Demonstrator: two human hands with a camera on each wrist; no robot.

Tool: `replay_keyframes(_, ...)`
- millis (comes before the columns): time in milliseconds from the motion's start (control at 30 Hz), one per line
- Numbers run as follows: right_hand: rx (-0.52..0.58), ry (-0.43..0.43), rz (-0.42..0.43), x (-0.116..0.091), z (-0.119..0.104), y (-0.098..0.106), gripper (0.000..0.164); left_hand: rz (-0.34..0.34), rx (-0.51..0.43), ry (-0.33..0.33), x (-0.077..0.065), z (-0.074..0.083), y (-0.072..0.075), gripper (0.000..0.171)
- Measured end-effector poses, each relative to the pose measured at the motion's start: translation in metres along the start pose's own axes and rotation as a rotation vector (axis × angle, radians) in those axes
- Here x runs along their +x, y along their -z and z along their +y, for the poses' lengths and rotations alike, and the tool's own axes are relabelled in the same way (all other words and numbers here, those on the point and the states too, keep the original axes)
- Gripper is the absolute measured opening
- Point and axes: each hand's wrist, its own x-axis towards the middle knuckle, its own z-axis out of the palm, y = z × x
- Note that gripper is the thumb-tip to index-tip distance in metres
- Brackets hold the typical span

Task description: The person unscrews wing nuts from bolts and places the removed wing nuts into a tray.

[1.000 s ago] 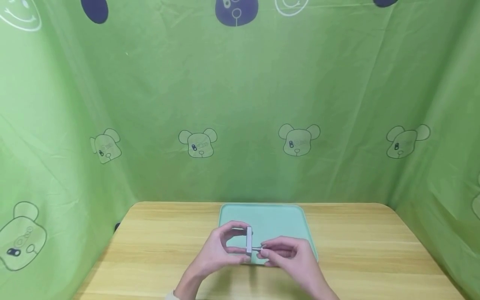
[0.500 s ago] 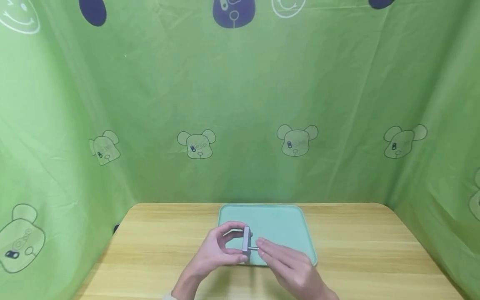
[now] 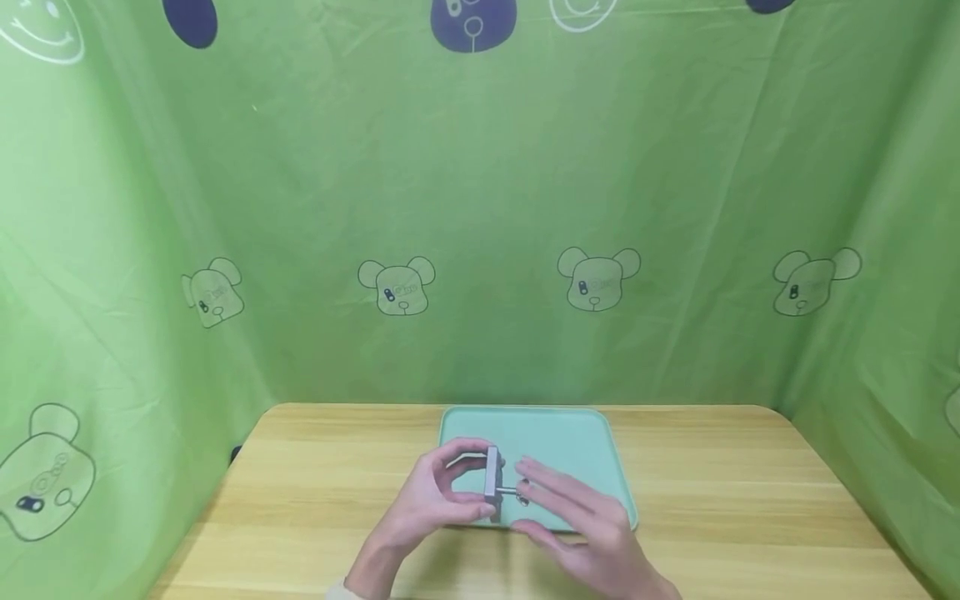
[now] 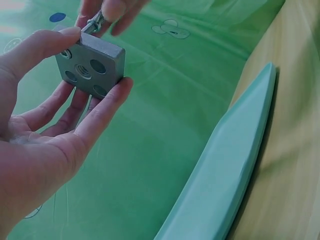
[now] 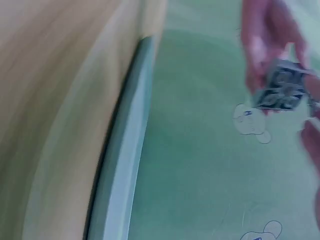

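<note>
While the left hand (image 3: 438, 492) pinches the metal block (image 3: 491, 473) by its edges, raised at the near side of the tray (image 3: 558, 433), the right hand (image 3: 596, 529) has straight fingers and a well-parted thumb beside the screw (image 3: 507, 491) jutting from the block; whether they touch it, I cannot tell; the block looks rigid, fairly heavy, perhaps slick, hardly fragile; its edges seem the surest hold, the screw's outer end suiting fingertips.

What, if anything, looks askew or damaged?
Nothing stands out: the left hand grips the square grey metal block, a slim silver metal screw juts roughly straight from it, and the rectangular mint-green tray lies flat on the wooden table. Fine scratches cannot be judged.
</note>
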Motion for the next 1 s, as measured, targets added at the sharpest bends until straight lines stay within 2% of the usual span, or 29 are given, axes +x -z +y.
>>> replay_keyframes(67, 0.140, -0.258, -0.017, -0.006, -0.003, 0.002, 0.035, 0.008, 0.011, -0.007, 0.001, 0.000, 0.000, 0.065)
replay_keyframes(133, 0.266, -0.580, -0.029, -0.012, -0.006, 0.006, 0.039, 0.020, 0.030, -0.005, 0.001, 0.000, 0.000, 0.066)
replay_keyframes(200, 0.386, -0.907, -0.019, -0.015, -0.007, 0.009, 0.037, 0.027, 0.052, -0.006, 0.002, -0.001, 0.000, 0.066)
replay_keyframes(267, 0.505, -1.179, 0.000, -0.015, -0.007, 0.011, 0.034, 0.035, 0.073, -0.002, 0.002, -0.002, 0.000, 0.067)
replay_keyframes(333, 0.617, -1.364, 0.009, -0.014, -0.004, 0.013, 0.037, 0.043, 0.092, 0.003, 0.002, -0.003, 0.000, 0.068)
replay_keyframes(400, 0.726, -1.474, -0.012, -0.014, -0.002, 0.015, 0.041, 0.046, 0.106, 0.001, 0.002, -0.004, -0.001, 0.068)
replay_keyframes(533, 0.875, -1.572, -0.076, -0.016, 0.002, 0.015, 0.039, 0.035, 0.119, -0.013, 0.002, -0.005, -0.002, 0.067)
replay_keyframes(733, 0.888, -1.573, -0.101, -0.019, 0.001, 0.014, 0.035, 0.021, 0.147, -0.024, 0.002, -0.007, -0.004, 0.064)
replay_keyframes(900, 0.828, -1.514, -0.079, -0.018, -0.003, 0.016, 0.036, 0.022, 0.159, -0.015, 0.002, -0.006, -0.007, 0.065)
replay_keyframes(1000, 0.733, -1.387, -0.079, -0.016, -0.007, 0.016, 0.031, 0.023, 0.155, -0.011, 0.002, -0.006, -0.007, 0.065)
